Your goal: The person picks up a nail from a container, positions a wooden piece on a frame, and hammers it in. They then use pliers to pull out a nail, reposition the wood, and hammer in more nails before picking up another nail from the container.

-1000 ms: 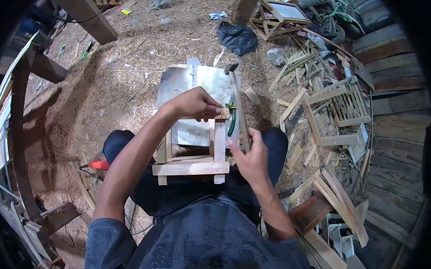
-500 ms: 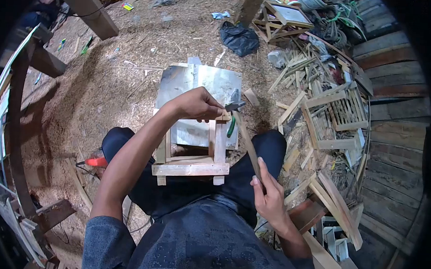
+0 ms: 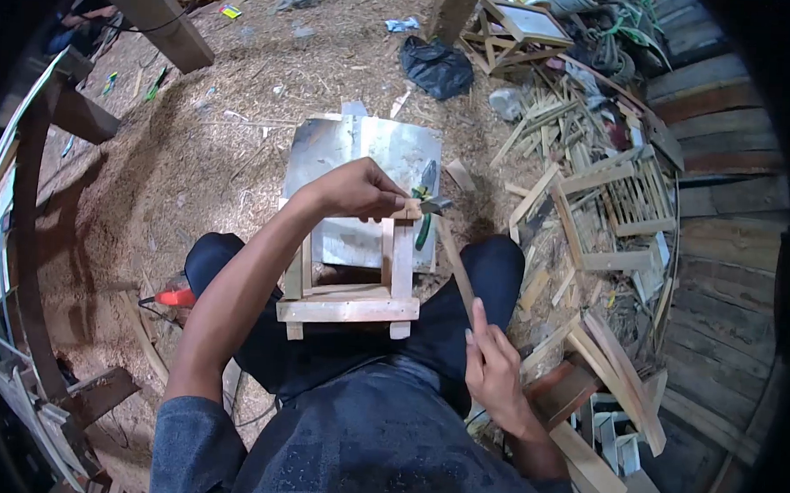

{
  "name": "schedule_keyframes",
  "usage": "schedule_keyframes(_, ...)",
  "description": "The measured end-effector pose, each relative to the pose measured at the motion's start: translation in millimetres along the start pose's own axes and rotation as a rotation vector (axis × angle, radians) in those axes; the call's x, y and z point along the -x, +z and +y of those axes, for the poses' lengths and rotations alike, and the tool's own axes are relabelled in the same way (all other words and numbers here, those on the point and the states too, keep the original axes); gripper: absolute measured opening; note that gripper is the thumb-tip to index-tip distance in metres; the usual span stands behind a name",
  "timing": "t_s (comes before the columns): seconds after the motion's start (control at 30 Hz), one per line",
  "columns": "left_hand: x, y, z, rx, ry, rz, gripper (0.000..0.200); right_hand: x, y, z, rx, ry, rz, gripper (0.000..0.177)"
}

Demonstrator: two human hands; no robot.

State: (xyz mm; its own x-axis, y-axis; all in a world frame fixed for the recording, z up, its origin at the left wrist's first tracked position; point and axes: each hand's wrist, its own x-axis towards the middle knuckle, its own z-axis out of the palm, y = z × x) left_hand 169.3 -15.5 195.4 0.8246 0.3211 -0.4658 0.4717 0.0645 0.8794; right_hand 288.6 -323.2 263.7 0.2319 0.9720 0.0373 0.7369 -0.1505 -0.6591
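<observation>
A small wooden frame [image 3: 348, 311] stands between my knees, in front of a pale metal-like sheet [image 3: 364, 148]. My left hand [image 3: 371, 193] is closed at the frame's far right corner, fingers pinched on something too small to make out. Around the handle of a hammer [image 3: 456, 265] my right hand [image 3: 494, 365] is wrapped, low on the grip. The hammer's head [image 3: 436, 204] is just right of my left fingertips, beside the corner. A green-handled tool [image 3: 424, 230] lies by the frame's right upright, partly hidden behind the hammer head.
Wood scraps [image 3: 550, 121] and slatted wooden pieces [image 3: 630, 204] lie to the right. A black plastic bag [image 3: 435, 68] is ahead on the shavings-covered floor. At the left are a red tool [image 3: 176, 298] and a wooden post [image 3: 162, 20]. Part of another person [image 3: 78, 26] shows far left.
The hammer head has shifted slightly right, off the corner, uncovering more of the green-handled tool. My right hand has tilted a little with it; my left hand holds its place.
</observation>
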Motion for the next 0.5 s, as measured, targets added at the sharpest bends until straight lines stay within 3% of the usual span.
schedule_keyframes(0.13,3,1,-4,0.016,-0.021,-0.01,0.022,3,0,-4,0.041,-0.132,0.102,0.056)
schedule_keyframes(0.3,6,2,-1,-0.093,0.024,0.009,0.022,0,11,2,-0.027,-0.048,0.048,0.054)
schedule_keyframes(0.4,15,9,-6,-0.332,0.239,0.124,0.026,-4,18,1,-0.076,-0.003,0.078,0.053)
schedule_keyframes(0.5,18,8,-12,-0.436,0.291,0.123,0.036,-8,26,3,-0.106,-0.006,0.104,0.052)
